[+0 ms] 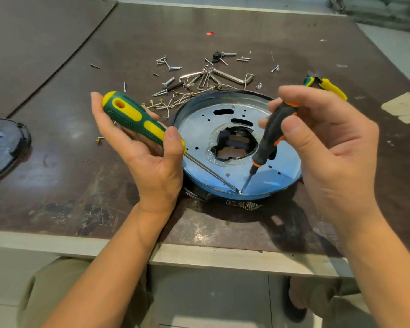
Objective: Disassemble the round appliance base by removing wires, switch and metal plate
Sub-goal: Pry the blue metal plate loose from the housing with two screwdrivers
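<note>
As the left hand [152, 166] grips a green screwdriver [130, 117] and the right hand's [329, 150] fingers [294, 131] pinch a black screwdriver [270, 136], both tips touch the metal plate [194, 140] below them, mid-frame.

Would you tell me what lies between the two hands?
The metal plate, where the green screwdriver and black screwdriver tips meet; head view.

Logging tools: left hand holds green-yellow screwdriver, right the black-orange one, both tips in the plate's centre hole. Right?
Tip position is wrong: head view shows both tips at the near rim of the metal plate, not the centre hole. Left hand holds the green-yellow screwdriver, right hand the black-orange screwdriver, as stated.
</note>
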